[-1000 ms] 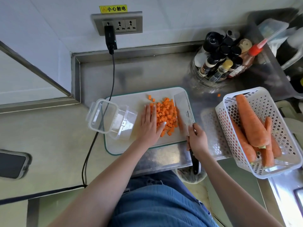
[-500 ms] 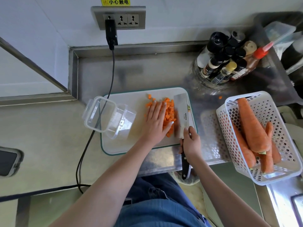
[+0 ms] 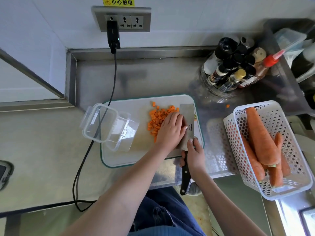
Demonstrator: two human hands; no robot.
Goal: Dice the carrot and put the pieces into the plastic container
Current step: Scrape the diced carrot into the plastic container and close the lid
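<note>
A pile of diced carrot [image 3: 157,119] lies on the white cutting board [image 3: 141,157]. My left hand [image 3: 171,129] lies over the pile's right side with fingers together, pressing pieces against the flat of the cleaver [image 3: 187,114]. My right hand [image 3: 195,154] grips the cleaver's black handle, index finger along the blade's base. The blade lies nearly flat on the board, and part of the pile is hidden under my left hand. A clear plastic container [image 3: 109,126] lies tipped on the board's left edge, its mouth facing the pile.
A white perforated basket [image 3: 289,188] holds several whole carrots [image 3: 260,135] on the right. A rack of condiment bottles [image 3: 233,68] stands behind the board. A black cable [image 3: 95,138] runs from the wall socket past the container. One stray carrot cube [image 3: 227,106] lies on the steel counter.
My left hand has slid right across the pile up against the cleaver blade. My right hand has laid the blade flatter toward the pile.
</note>
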